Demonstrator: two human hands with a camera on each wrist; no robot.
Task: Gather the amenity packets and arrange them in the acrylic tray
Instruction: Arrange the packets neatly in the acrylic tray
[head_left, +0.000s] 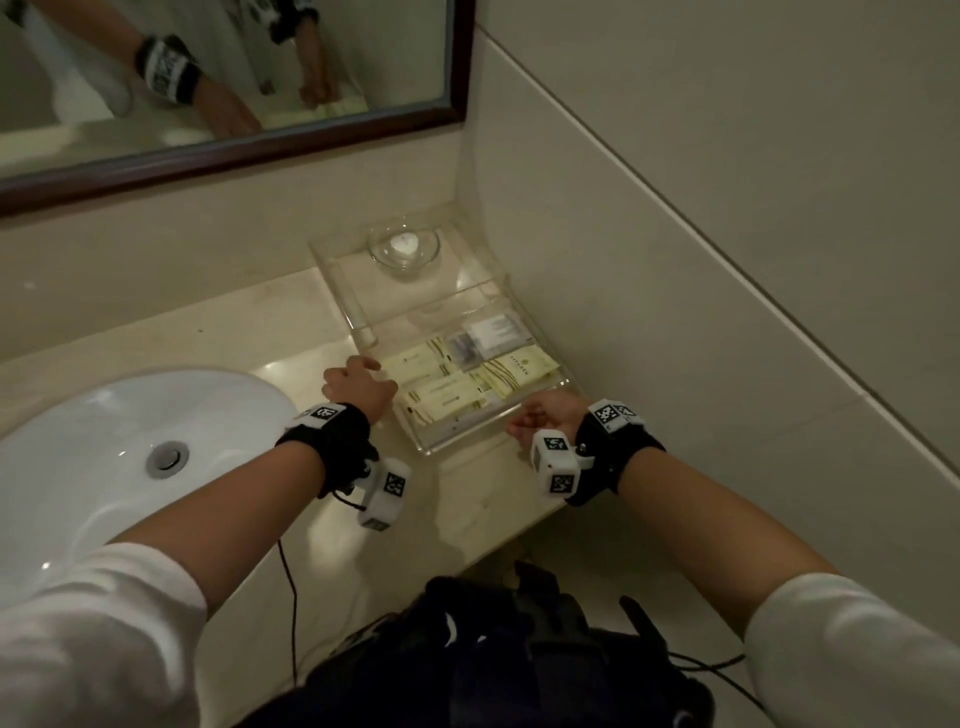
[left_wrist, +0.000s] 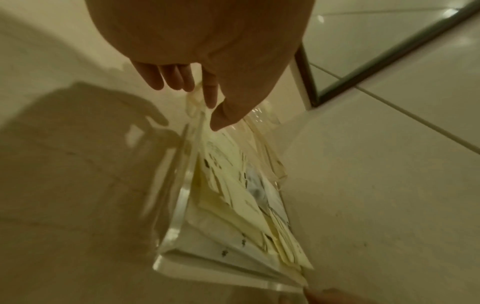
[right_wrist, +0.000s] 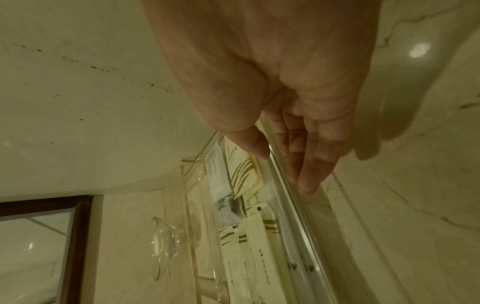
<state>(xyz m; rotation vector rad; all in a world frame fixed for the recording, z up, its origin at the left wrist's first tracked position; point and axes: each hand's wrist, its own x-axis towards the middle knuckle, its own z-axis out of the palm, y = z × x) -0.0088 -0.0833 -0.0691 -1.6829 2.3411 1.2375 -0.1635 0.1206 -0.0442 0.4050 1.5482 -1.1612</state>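
A clear two-level acrylic tray (head_left: 457, 436) stands in the counter's corner against the tiled wall. Its lower level holds several cream amenity packets (head_left: 447, 400) with gold stripes and a couple of white ones, lying flat and overlapping. My left hand (head_left: 358, 384) is at the tray's left wall (left_wrist: 179, 205), pinching it with the thumb inside over the packets (left_wrist: 233, 195) and the index finger at its top. My right hand (head_left: 540, 421) pinches the front wall (right_wrist: 293, 205) near the right corner. In the right wrist view the thumb is inside by a striped packet (right_wrist: 244, 172) and the fingers (right_wrist: 306, 181) run along the outside.
A small glass dish (head_left: 404, 249) sits on the tray's raised rear shelf. A white sink (head_left: 104, 457) lies left of my left arm. A framed mirror (head_left: 234, 78) hangs above. The tiled wall (head_left: 675, 260) closes the right side. A dark bag (head_left: 493, 649) hangs below the counter edge.
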